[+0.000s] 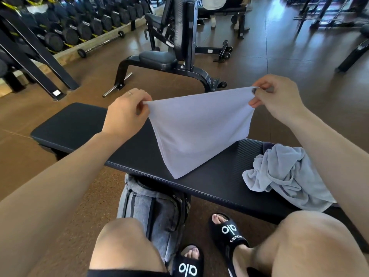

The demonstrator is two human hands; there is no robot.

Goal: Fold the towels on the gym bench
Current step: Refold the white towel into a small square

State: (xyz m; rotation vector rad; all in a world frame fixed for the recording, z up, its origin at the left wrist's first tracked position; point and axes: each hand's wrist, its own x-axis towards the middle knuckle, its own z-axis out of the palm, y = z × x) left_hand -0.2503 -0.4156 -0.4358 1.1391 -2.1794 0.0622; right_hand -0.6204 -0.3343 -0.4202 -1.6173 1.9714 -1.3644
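Note:
A pale lavender-white towel (197, 128) hangs stretched between my hands above the black gym bench (79, 124). My left hand (125, 112) pinches its upper left corner. Its upper right corner is pinched by my right hand (279, 98). The towel's lower edge rests on the bench top near the front edge. A second, light grey-blue towel (283, 174) lies crumpled on the bench to the right, under my right forearm.
A grey bag (153, 212) sits on the floor under the bench, by my knees and black slides. An adjustable bench (169, 58) stands behind. A dumbbell rack (69, 27) and a barbell (99, 45) line the back left. Brown floor surrounds.

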